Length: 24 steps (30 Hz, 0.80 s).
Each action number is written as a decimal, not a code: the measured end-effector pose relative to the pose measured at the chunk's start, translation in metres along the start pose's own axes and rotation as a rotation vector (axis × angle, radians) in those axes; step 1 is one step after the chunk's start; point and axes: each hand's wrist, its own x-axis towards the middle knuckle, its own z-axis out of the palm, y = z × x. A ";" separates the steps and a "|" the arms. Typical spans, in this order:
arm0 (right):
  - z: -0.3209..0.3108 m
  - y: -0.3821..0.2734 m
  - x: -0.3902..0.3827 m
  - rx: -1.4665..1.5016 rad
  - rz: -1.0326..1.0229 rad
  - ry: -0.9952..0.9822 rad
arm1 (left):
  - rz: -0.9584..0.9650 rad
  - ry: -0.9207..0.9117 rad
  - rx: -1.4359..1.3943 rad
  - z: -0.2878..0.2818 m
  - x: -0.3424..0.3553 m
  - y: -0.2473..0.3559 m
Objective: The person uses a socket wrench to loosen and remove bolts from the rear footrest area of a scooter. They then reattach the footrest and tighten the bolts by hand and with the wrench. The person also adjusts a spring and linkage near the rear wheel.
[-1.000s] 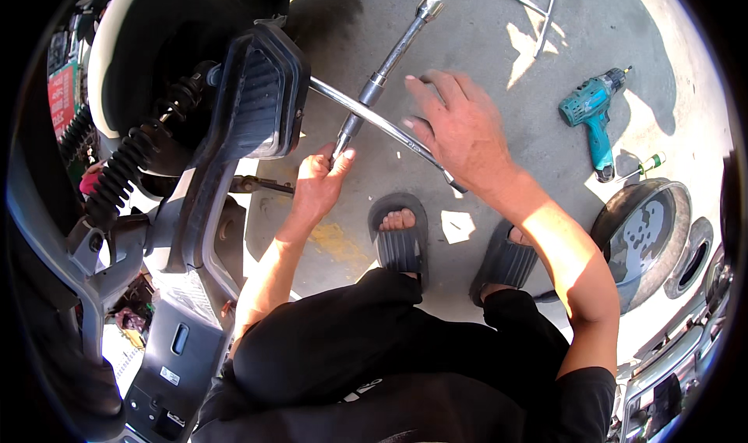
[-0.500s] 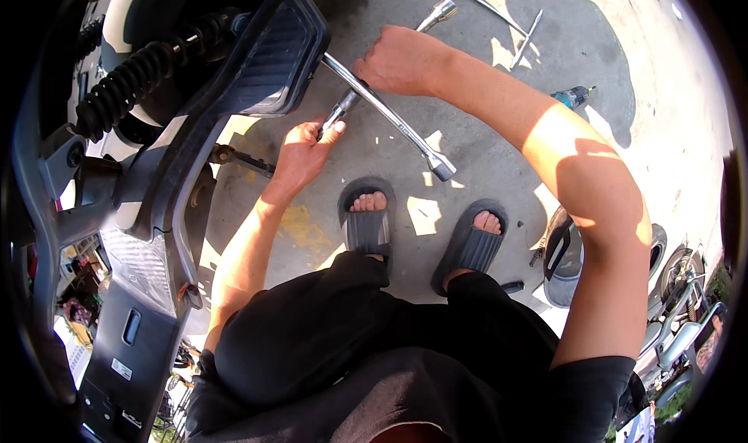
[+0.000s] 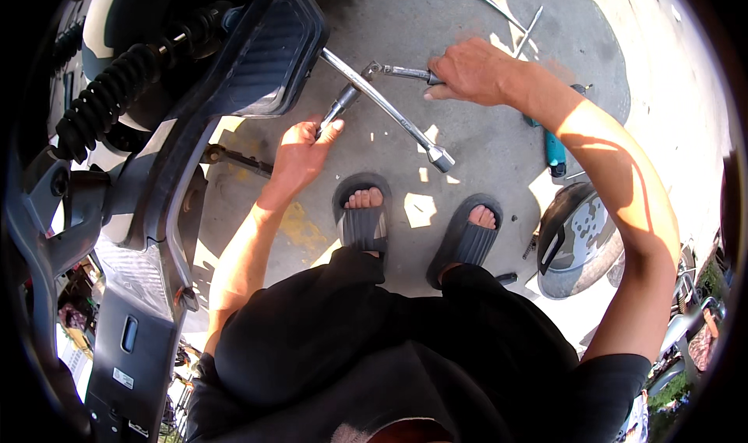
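My left hand is closed on the lower end of a chrome jointed socket wrench, below the scooter's black footboard. My right hand grips the other arm of that wrench, which bends at a joint and lies sideways toward the right. A long chrome bar crosses the wrench diagonally, from beside the footboard down to a socket end; I cannot tell what supports its upper end.
A black coil shock and scooter frame fill the left. At upper right lie a T-handle wrench and a teal drill, partly under my right arm. A tire lies at right, with motorcycles beyond. My sandalled feet stand below.
My right hand reached onto the wrench and moved rightward with it, swinging its upper arm from pointing away to sideways at the joint. My left hand still grips the lower end.
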 end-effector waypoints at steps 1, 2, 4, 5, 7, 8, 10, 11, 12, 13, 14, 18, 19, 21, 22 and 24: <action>0.009 -0.008 -0.010 0.147 0.069 0.050 | 0.025 0.009 -0.019 0.001 0.004 -0.001; 0.025 -0.019 -0.016 0.302 0.134 0.100 | 0.011 0.000 -0.037 0.001 0.007 0.000; 0.057 -0.046 -0.011 0.904 0.260 0.210 | -0.047 -0.023 -0.056 -0.002 0.001 -0.002; 0.069 -0.073 -0.012 0.800 0.331 0.370 | -0.057 -0.023 -0.052 -0.003 0.002 -0.005; 0.087 -0.114 -0.011 0.648 0.451 0.590 | -0.067 -0.031 -0.026 0.000 0.005 0.002; 0.095 -0.123 -0.008 0.617 0.499 0.650 | -0.077 -0.029 0.000 -0.002 0.003 0.007; 0.101 -0.107 0.004 0.698 0.528 0.593 | -0.151 -0.139 -0.046 -0.012 0.006 0.014; 0.099 -0.101 0.007 0.725 0.493 0.561 | -0.118 -0.153 -0.041 -0.022 0.000 0.018; 0.100 -0.095 0.004 0.749 0.464 0.521 | -0.087 -0.174 -0.040 -0.029 -0.013 0.029; 0.102 -0.091 0.001 0.779 0.429 0.466 | 0.032 -0.193 -0.058 -0.041 -0.032 0.048; 0.101 -0.089 0.001 0.847 0.369 0.416 | 0.142 -0.114 -0.073 -0.043 -0.051 0.051; 0.097 -0.079 0.007 1.137 0.309 0.216 | 0.564 0.290 0.085 -0.029 -0.067 0.057; 0.092 -0.078 0.013 1.237 0.308 0.179 | 0.700 0.387 0.271 -0.033 -0.055 0.059; 0.095 -0.071 0.016 1.345 0.285 0.157 | 0.960 0.535 0.380 -0.029 -0.024 0.085; 0.103 -0.065 0.013 1.391 0.291 0.139 | 1.084 0.589 0.297 -0.021 -0.007 0.116; 0.115 -0.059 0.017 1.371 0.264 0.104 | 1.084 0.590 0.165 0.001 0.030 0.160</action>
